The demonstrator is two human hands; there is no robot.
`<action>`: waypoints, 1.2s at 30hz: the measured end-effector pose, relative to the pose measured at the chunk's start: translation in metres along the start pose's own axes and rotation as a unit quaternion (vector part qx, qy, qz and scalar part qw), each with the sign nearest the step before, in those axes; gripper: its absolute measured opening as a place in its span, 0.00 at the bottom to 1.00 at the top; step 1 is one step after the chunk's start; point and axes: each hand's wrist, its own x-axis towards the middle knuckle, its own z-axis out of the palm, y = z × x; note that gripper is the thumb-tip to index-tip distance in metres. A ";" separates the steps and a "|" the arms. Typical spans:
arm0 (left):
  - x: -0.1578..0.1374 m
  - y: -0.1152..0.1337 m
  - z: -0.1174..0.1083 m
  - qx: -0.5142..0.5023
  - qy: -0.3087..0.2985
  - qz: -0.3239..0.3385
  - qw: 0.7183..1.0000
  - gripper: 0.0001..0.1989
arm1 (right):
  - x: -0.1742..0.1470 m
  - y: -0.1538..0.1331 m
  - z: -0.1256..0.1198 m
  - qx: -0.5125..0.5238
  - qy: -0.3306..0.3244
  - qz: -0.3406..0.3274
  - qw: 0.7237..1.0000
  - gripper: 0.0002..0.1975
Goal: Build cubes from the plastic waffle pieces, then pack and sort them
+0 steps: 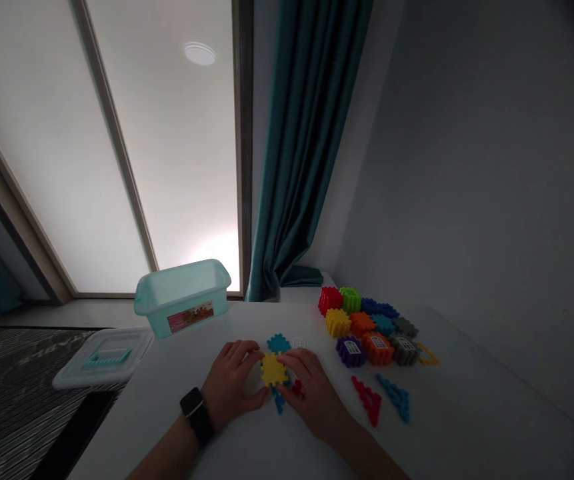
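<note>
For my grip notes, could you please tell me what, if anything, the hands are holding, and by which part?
The left hand and right hand hold the yellow block between them, by its left and right edges.

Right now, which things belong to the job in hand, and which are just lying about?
Job in hand:
yellow notched square, held in left hand and right hand
blue notched square beyond it
likely also stacked notched blocks, red triangle and blue triangle at right

Apparently not involved:
teal plastic bin
translucent lid
teal curtain
</note>
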 end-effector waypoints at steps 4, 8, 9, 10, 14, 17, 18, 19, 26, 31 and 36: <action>-0.002 0.001 -0.002 0.003 0.042 0.010 0.999 0.24 | 0.000 -0.003 -0.005 0.006 0.024 -0.033 0.999 0.19; -0.005 -0.005 0.002 0.000 0.066 0.021 0.998 0.25 | -0.001 -0.005 -0.006 0.027 0.024 -0.038 0.999 0.17; -0.006 -0.007 0.003 -0.003 0.067 0.022 0.997 0.26 | -0.001 -0.005 -0.007 0.033 0.021 -0.037 0.999 0.17; -0.006 -0.008 0.005 -0.005 0.067 0.022 0.998 0.26 | -0.001 -0.004 -0.007 0.039 0.017 -0.034 0.999 0.16; -0.009 -0.013 0.009 -0.016 0.069 0.020 0.997 0.28 | -0.001 -0.002 -0.007 0.053 0.010 -0.028 0.998 0.13; -0.010 -0.014 0.009 -0.017 0.075 0.023 0.997 0.28 | 0.000 -0.003 -0.008 0.056 0.013 -0.026 0.998 0.11; -0.010 -0.014 0.009 -0.015 0.074 0.021 0.997 0.28 | 0.000 -0.003 -0.009 0.058 0.014 -0.025 0.998 0.11; -0.010 -0.014 0.009 -0.015 0.072 0.019 0.997 0.27 | 0.000 -0.004 -0.009 0.059 0.015 -0.025 0.998 0.11; -0.009 -0.015 0.011 -0.025 0.080 0.019 0.996 0.26 | 0.000 -0.006 -0.008 0.061 0.032 -0.028 0.997 0.11; -0.009 -0.011 0.010 -0.058 0.092 0.017 0.994 0.26 | 0.000 -0.005 -0.006 0.062 0.046 -0.036 0.996 0.09; -0.009 -0.008 0.009 -0.078 0.090 0.017 0.993 0.26 | 0.000 -0.004 -0.006 0.059 0.048 -0.034 0.997 0.08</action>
